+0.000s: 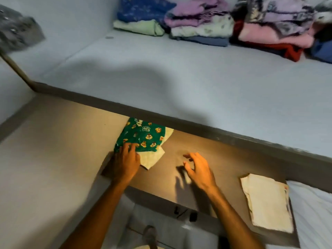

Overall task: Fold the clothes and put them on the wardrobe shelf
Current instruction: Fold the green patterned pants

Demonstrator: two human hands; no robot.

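Note:
A folded green garment (143,135) with cartoon prints lies on the lower wardrobe shelf (206,159), on top of a cream cloth (152,158). My left hand (126,159) rests flat on the garment's near left corner, fingers spread on the fabric. My right hand (199,169) hovers over the bare shelf to the right, fingers apart and holding nothing. A folded cream cloth (267,202) lies at the shelf's right end.
The upper shelf (161,78) carries stacks of folded clothes (215,24) along its back right. A shelf edge (179,121) overhangs the green garment's far side. A grey blurred object (18,31) sits at the upper left. White bedding (314,212) shows at the lower right.

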